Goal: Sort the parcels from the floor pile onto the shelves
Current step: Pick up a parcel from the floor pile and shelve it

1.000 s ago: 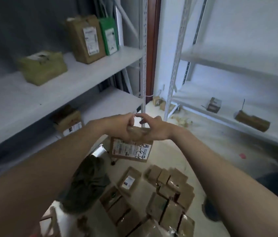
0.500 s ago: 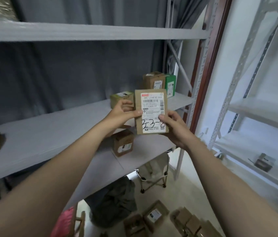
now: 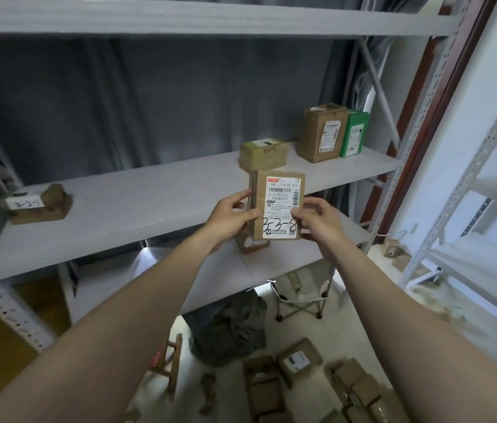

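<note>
Here, in the head view, the left hand (image 3: 231, 219) and right hand (image 3: 317, 222) pinch a brown parcel (image 3: 277, 206) upright by its sides, label facing the camera. This looks like the label-check step before shelving. The middle shelf (image 3: 137, 206) lies bare toward 10 o'clock; an olive box (image 3: 263, 152) stands close at 12, so setting down should clear it and the front edge.

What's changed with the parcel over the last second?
The parcel was lifted from low over the floor pile up to the middle shelf and turned upright, label facing the camera. The left hand and right hand keep their grip; shelf parcels unchanged.
</note>
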Available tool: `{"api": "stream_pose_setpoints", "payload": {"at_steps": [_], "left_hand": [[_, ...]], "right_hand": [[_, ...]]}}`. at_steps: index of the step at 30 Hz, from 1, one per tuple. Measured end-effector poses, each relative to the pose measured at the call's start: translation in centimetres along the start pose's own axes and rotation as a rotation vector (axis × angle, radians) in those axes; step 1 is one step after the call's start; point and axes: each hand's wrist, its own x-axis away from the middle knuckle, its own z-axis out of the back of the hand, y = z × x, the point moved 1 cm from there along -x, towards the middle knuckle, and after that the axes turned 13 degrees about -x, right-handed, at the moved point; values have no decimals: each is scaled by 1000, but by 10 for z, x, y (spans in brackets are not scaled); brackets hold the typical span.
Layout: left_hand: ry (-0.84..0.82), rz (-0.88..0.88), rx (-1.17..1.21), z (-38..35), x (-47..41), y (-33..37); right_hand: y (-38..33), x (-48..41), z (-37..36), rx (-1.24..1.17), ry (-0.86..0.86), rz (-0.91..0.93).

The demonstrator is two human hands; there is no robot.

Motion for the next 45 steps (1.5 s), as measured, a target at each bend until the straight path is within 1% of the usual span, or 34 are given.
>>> {"api": "stream_pose_setpoints", "payload": {"at_steps": [3,6,9,11,15,18,21,24,28,32,36,38,42,45], "left_hand": [[-74,91,-40,-22,6,-26],[-139,200,-28,-43,5,-66],[-189,319,-10,-64,-3,-106],[-222,360,7,-79,-13,-129],[-268,388,16,-110,-45,-172],[-322,441,19,-138,-74,-198],[-354,475,8,-161,-107,-224],[-372,489,20,-183,-149,-248],[-366,458,21,-209,-200,-275],[-350,449,37,-233,-246,-302],[-398,431,42,-260,-285,-323],[-379,436,67,-270,-302,-332],[-357,403,107,-273,-326,-339],[-314,446,156,-271,-339,-348]], "right_hand": [[36,-4,7,-7,42,-64],[75,-8,15,25,109,-111],[118,-18,24,69,113,-188],[149,-27,30,69,116,-261],[206,-50,40,-17,159,-355],[242,-71,51,-143,230,-406],[276,-100,64,-217,284,-440],[304,-138,79,-278,351,-438],[337,-198,92,-275,391,-413],[360,-252,100,-298,414,-371],[379,-296,100,-371,449,-342],[389,-314,96,-405,479,-326],[406,-346,92,-471,544,-309],[412,-367,89,-522,586,-327]]}}
